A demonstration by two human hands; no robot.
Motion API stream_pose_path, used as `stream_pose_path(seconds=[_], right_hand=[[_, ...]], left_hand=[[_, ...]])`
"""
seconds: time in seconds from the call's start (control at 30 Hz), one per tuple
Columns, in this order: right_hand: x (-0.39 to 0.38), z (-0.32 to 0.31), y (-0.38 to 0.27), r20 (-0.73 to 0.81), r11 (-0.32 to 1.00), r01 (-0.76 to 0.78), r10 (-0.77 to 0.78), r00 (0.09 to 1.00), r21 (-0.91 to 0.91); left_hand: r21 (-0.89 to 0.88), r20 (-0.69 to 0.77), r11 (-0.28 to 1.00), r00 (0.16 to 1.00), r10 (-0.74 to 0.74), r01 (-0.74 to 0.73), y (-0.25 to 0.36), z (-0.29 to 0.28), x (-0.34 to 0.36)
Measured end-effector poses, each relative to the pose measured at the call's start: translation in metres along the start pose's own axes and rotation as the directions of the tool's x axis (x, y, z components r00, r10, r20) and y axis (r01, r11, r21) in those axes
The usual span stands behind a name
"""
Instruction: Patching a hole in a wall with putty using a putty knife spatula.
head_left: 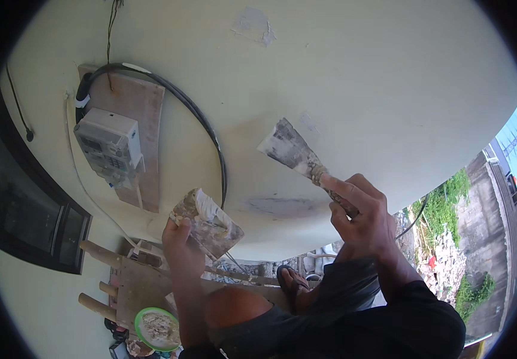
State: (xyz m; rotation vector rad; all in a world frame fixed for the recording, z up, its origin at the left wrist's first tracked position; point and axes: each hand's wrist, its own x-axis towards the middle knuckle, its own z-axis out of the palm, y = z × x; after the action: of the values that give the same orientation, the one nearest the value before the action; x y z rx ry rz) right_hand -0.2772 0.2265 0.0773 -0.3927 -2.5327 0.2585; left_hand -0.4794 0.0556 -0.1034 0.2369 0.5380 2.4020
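Observation:
My right hand (359, 208) is closed round the handle of a putty knife (294, 151). Its wide, plaster-smeared blade points up and left, close in front of the pale wall (378, 78); whether it touches cannot be told. Lower and to the left, my left hand (179, 239) grips a flat rectangular plate (217, 230) by its left edge. A lump of white putty (207, 209) lies along the plate's upper part. Between the two tools, a smeared grey-white patch (288, 205) shows on the wall. A smaller patch (310, 122) sits just right of the blade.
An electricity meter (110, 143) hangs on a wooden board (150, 102), with a thick black cable (201, 119) looping past it. Dark-framed window (25, 191) at left. A green-rimmed bowl (140, 335) of white putty stands lower left, by wooden planks (99, 251). Grass and rubble lie right.

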Motion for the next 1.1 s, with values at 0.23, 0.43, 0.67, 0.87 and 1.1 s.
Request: stream_pose_path(seconds=[0.23, 0.43, 0.67, 0.87, 1.1], right_hand=[[0.118, -0.025, -0.075, -0.075, 0.809, 0.312, -0.399, 0.914, -0.499], [0.126, -0.04, -0.072, 0.018, 0.629, 0.293, -0.405, 0.914, -0.72], [0.087, -0.06, -0.06, 0.036, 0.647, 0.121, -0.143, 0.989, -0.753], [0.084, -0.063, -0.077, -0.046, 0.721, 0.203, -0.309, 0.95, -0.662], [0.137, -0.049, -0.108, -0.02, 0.616, 0.232, -0.374, 0.927, -0.753]], left_hand=[[0.019, -0.03, 1.0, 0.999, 0.021, -0.02, -0.004, -0.003, -0.003], [-0.02, -0.028, 1.0, 1.0, 0.013, -0.014, -0.019, -0.003, -0.002], [-0.014, -0.076, 1.0, 0.997, -0.004, 0.003, -0.02, -0.011, 0.0], [-0.017, -0.079, 1.0, 0.997, -0.026, 0.025, -0.011, -0.019, -0.013], [-0.022, -0.117, 0.997, 0.99, -0.073, 0.071, -0.023, -0.014, -0.01]])
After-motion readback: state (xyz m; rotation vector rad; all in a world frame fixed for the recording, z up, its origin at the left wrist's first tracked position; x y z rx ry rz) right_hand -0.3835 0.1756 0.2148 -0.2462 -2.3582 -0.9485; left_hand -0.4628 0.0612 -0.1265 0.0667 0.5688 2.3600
